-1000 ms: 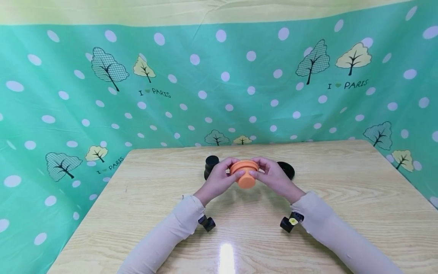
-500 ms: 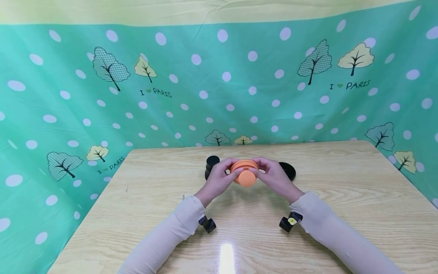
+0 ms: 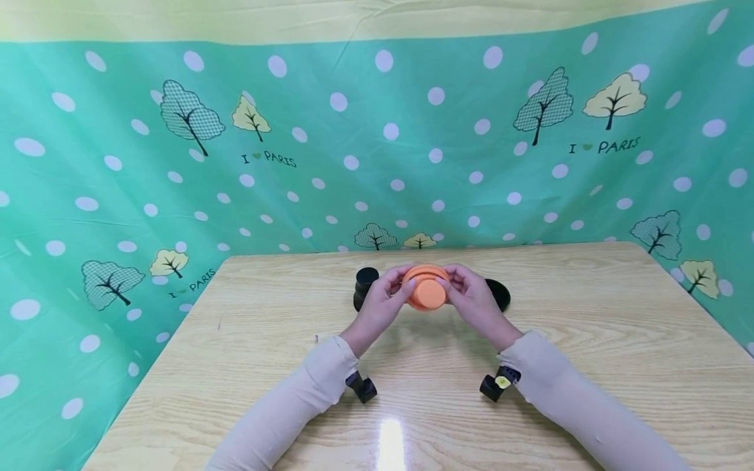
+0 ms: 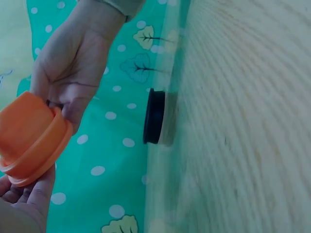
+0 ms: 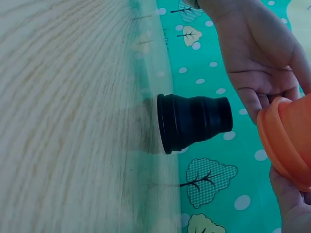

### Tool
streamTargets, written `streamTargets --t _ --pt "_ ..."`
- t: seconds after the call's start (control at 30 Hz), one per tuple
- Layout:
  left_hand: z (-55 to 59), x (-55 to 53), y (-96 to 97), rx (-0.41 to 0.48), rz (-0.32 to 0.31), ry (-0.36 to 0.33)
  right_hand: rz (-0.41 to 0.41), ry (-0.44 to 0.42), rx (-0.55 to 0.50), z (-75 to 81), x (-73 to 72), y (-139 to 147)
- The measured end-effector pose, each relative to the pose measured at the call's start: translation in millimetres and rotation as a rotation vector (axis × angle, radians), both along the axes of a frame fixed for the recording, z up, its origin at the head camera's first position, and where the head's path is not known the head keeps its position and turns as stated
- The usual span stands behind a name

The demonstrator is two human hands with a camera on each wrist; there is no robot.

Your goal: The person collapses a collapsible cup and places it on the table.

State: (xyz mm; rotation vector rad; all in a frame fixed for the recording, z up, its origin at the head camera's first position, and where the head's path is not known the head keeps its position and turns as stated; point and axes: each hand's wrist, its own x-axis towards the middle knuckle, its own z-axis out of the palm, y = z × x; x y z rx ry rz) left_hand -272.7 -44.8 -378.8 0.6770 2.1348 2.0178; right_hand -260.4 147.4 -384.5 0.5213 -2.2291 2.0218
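Note:
An orange collapsible cup [image 3: 429, 296], soft-looking with stepped rings, is held up over the table with its round base turned towards the head camera. My left hand [image 3: 379, 306] pinches its left side, thumb in front near the base and fingers behind the wide rim. On the opposite side my right hand [image 3: 478, 306] grips it the same way. In the left wrist view the cup [image 4: 34, 136] shows its body standing out from the rim. Part of the cup [image 5: 289, 141] is cut off by the frame edge in the right wrist view.
Behind my left hand a black stepped cup [image 5: 194, 121] stands with its wide rim down on the wooden table [image 3: 424, 405]. A low, round black piece [image 3: 501, 296] lies behind my right hand. A green dotted cloth [image 3: 330, 131] hangs beyond the table's back edge.
The orange cup has tilted, its base swinging up to face the head camera more squarely. Both hands have risen slightly with it and kept their hold. The black pieces have stayed put.

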Motion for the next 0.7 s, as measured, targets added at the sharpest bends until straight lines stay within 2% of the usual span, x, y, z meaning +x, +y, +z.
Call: streamTargets --t 0.13,0.23,0.4,0.5,0.63,0.7 --pt "11.5 10.7 3.1 -0.011 0.019 -0.002 -0.015 -0.019 -0.017 0.3 -0.6 0.0" --pt "19.0 17.9 5.0 -0.019 0.04 0.043 -0.031 -0.031 -0.02 0.5 -0.9 -0.7" --pt "20.2 19.7 7.3 -0.02 0.042 0.114 -0.044 -0.039 -0.027 1.3 -0.5 -2.2" --pt "9.3 11.6 8.5 -0.018 0.04 0.122 -0.044 -0.042 -0.035 1.0 -0.7 -2.6" --pt "-5.2 2.4 11.0 -0.023 0.072 0.146 -0.043 -0.052 -0.043 0.2 -0.4 -3.4" --pt "-5.3 3.5 11.9 -0.033 0.094 0.17 -0.042 -0.054 -0.049 -0.3 0.1 -4.0"
